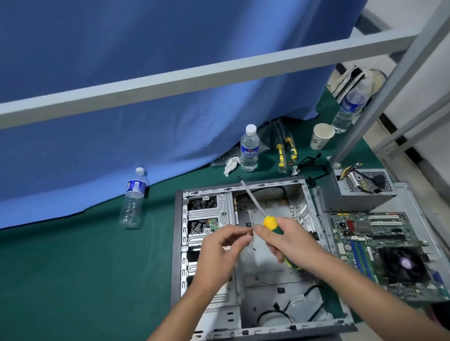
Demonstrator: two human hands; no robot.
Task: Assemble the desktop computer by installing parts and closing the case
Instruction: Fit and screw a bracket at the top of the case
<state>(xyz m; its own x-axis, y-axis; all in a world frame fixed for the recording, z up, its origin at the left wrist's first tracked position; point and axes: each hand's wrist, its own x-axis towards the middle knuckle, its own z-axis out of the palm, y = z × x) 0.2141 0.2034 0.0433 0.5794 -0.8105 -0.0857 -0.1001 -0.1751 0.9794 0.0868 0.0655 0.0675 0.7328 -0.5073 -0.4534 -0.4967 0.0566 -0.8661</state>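
Head view looks down on an open computer case (248,259) lying on its side on a green-covered counter (69,280). Above the case, the right hand (294,247) grips a screwdriver (264,220) by its yellow-and-green handle, with the shaft pointing up and away toward the case's far edge. The left hand (222,250) has its fingers curled, fingertips pinching something small close to the right thumb; what it is cannot be told. A motherboard (376,246) rests on a metal panel just right of the case, and a power supply (356,190) sits behind it. Three water bottles and a paper cup (320,136) stand farther back.
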